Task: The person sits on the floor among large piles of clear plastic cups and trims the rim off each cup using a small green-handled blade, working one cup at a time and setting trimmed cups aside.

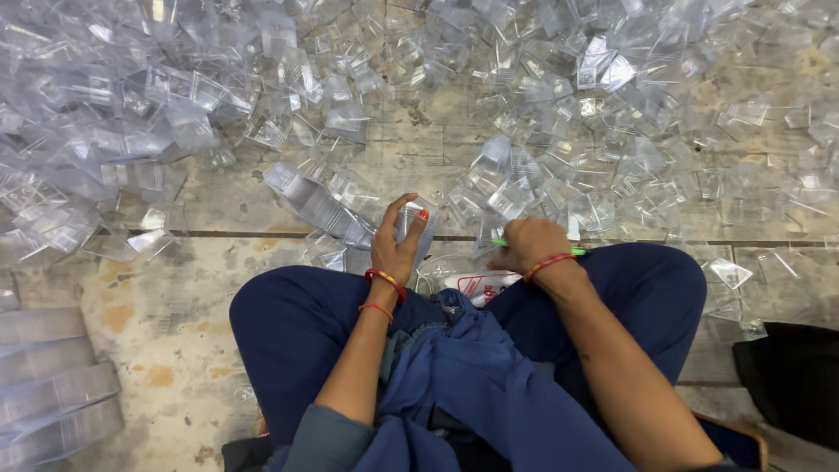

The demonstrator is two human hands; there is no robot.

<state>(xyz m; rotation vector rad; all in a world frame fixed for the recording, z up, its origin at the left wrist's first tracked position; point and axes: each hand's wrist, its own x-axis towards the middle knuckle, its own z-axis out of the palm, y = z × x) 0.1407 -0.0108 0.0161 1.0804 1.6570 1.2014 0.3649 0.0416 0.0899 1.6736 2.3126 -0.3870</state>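
From the head camera, looking down past the person's knees: the left hand [398, 245] has its fingers clamped round a small clear plastic box [412, 225], held upright just above the floor [218, 210], thumb on one side and painted fingertips on the other. The right hand [527, 245] is curled shut on a slim green tool [500, 242], whose tip pokes out to the left and whose other end shows past the wrist. The two hands sit close together but are not touching.

What I'd worry about: the box is slick, thin-walled plastic, so a hard squeeze could crack or bow it, and a loose one would let it slide into the heap of clear boxes [559, 166], where it would be lost among identical pieces. The green tool's tip is near the left fingers; a slip could jab them or scratch the box. The stacked row of nested boxes [319, 205] beside the left hand lies tilted and could topple if nudged.

Containers: every clear box I can see looks empty. More nested stacks [52, 393] lie at the lower left, empty too as far as I can tell. A clear plastic bag [472, 280] rests between the knees; its contents are hidden.
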